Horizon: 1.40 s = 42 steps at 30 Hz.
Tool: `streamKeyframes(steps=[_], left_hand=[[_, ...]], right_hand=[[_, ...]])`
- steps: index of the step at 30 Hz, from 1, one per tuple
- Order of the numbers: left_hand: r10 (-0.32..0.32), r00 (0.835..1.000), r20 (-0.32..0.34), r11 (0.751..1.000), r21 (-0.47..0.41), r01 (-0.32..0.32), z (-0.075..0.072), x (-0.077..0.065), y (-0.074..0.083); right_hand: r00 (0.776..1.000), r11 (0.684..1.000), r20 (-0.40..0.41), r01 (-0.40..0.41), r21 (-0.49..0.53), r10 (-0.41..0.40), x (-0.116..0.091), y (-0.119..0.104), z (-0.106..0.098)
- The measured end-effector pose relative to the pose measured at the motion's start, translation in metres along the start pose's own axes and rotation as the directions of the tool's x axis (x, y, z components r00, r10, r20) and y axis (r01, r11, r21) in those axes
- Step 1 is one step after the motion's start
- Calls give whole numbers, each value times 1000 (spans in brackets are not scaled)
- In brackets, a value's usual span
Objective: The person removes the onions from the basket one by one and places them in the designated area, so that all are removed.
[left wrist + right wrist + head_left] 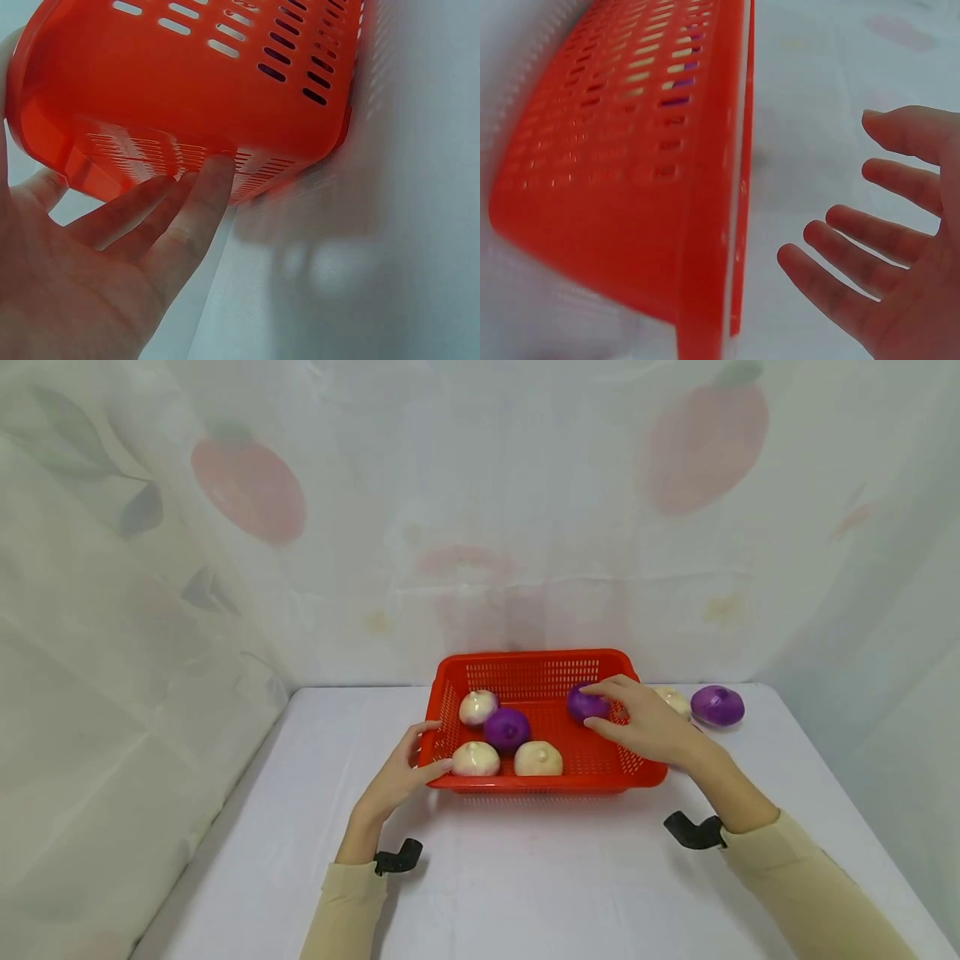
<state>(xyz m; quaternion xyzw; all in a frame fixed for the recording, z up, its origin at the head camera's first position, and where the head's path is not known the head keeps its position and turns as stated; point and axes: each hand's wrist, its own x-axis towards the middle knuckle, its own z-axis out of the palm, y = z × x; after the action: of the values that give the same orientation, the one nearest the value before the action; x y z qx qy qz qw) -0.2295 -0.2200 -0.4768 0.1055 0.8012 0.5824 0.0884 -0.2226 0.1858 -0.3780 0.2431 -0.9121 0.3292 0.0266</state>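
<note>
A red plastic basket (540, 783) with slotted walls stands on the white table. Inside lie a purple onion (507, 730), several whitish onions (538, 759) and, at the right, another purple onion (581, 703). My left hand (396, 777) holds the basket's left end, thumb at the rim; in the left wrist view its fingers (196, 210) lie against the outer wall. Over the right rim, my right hand (647, 720) reaches with fingers spread above the right-hand purple onion, overlapping it in the head view. Nothing is between its fingers (877, 232) in the right wrist view.
Right of the basket, a purple onion (717, 706) and a whitish onion (675, 700) lie on the white table (525, 877), the latter partly behind my right hand. A pale curtain (480, 510) with fruit prints hangs behind and beside the table.
</note>
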Motion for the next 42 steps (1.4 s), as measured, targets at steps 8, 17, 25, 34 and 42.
streamKeyframes(steps=[8,17,25,34,42], left_hand=[[-4,1000,4,1000,-3,4,-1,1,-1],[19,1000,6,1000,-23,-19,0,0,-2],[11,1000,8,1000,-21,-11,0,0,-2],[18,1000,1,1000,-11,-18,0,1,-2],[22,1000,4,1000,-16,-22,0,0,-2]], right_hand=[[999,997,44,1,81,-4,12,2,17],[996,993,88,-17,116,7,22,5,41],[981,993,188,-62,97,43,30,3,53],[958,983,278,-114,143,70,41,7,64],[938,981,340,-124,150,67,47,7,73]])
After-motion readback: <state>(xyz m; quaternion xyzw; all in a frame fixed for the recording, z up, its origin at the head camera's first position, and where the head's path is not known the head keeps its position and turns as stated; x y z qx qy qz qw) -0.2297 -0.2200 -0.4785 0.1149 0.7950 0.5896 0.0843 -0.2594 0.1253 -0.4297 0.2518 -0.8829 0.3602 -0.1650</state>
